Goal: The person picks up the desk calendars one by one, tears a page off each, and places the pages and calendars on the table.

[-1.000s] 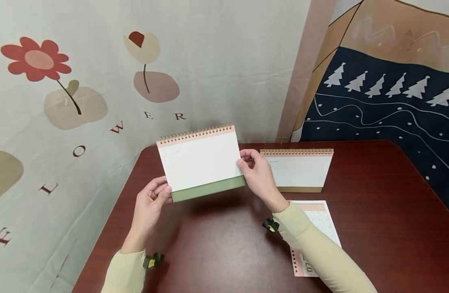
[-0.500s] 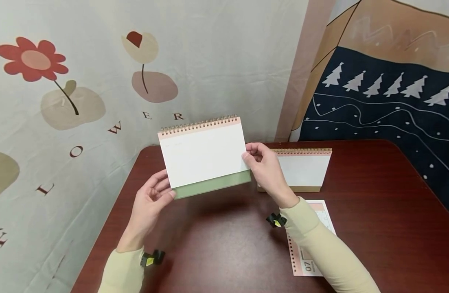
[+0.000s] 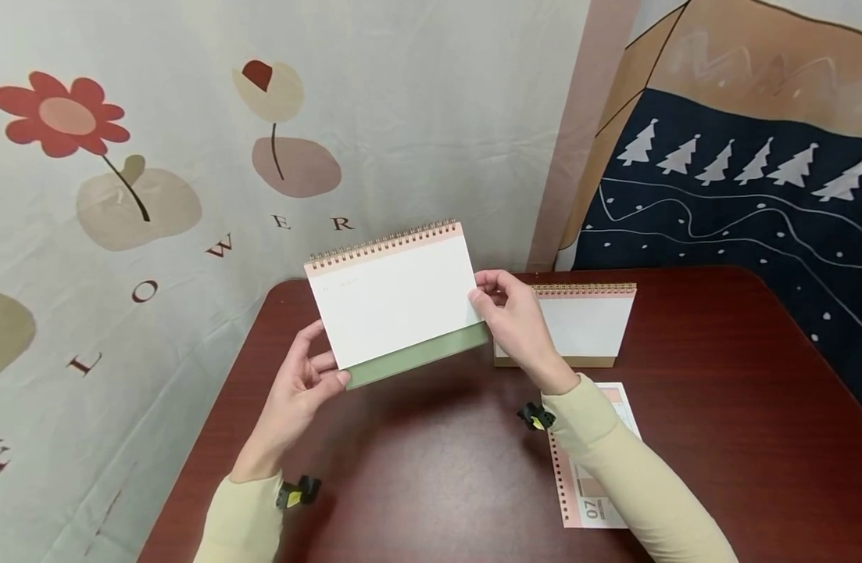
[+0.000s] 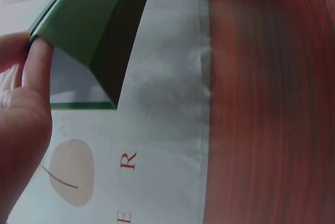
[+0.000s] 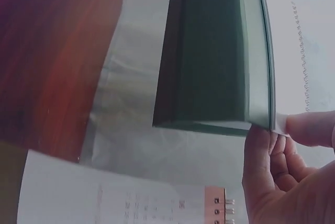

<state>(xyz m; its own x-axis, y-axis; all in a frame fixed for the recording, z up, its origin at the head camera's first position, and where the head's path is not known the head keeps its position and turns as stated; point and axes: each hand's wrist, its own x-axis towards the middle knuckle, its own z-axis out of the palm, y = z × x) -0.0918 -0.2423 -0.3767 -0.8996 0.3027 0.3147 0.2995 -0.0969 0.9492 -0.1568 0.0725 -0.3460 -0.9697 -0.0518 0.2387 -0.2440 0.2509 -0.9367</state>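
Observation:
Held above the table in the head view is a spiral-bound desk calendar (image 3: pixel 402 301) with a white page, a pink top strip and a green stand. It tilts, its right side higher. My left hand (image 3: pixel 297 399) pinches its lower left corner, thumb in front and fingers behind. At the right edge, my right hand (image 3: pixel 520 328) pinches the page and stand between thumb and fingers. Both wrist views show the hollow underside of the green stand (image 4: pixel 86 20), folded like a tent. Faint print on the page is too small to read.
A second desk calendar (image 3: pixel 588 324) with a tan base stands behind my right hand. Below it lies a loose calendar sheet (image 3: pixel 567 485) marked 07, partly under my right sleeve. Printed cloth (image 3: pixel 431 117) hangs behind the dark red table (image 3: pixel 416 485).
Both hands have moved the calendar slightly up and to the right. Over the last half second its lower left corner has dipped a little, so it tilts more.

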